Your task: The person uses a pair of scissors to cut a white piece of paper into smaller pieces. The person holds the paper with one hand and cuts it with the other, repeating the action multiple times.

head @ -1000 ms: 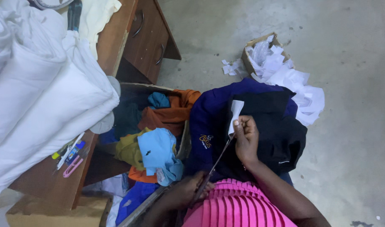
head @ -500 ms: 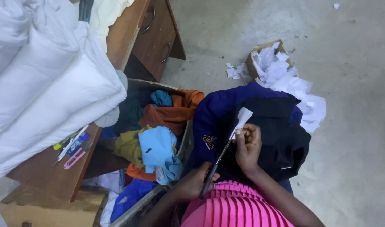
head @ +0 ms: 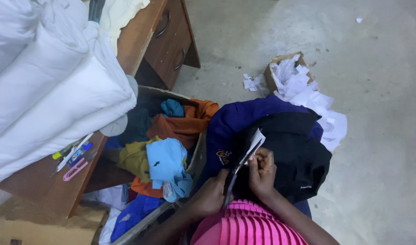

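Note:
My left hand (head: 211, 196) is closed on the handles of dark scissors (head: 239, 169), whose blades point up and to the right. My right hand (head: 262, 171) pinches a small white piece of paper or cloth (head: 255, 138) against the blades. Both hands are above my lap, over a pink pleated garment (head: 249, 225). Under the hands lie a navy garment (head: 244, 119) with a small emblem and a black garment (head: 299, 154).
A cardboard box (head: 200, 152) of mixed coloured clothes stands to the left. A wooden desk (head: 140, 38) holds white rolled fabric (head: 49, 86), pens and pink snips (head: 76, 169). A small box of white scraps (head: 287, 70) and loose scraps lie on the concrete floor.
The scissors have closed in on the white piece, which now lies lower against the blades. My right hand has turned slightly. The view has shifted a little.

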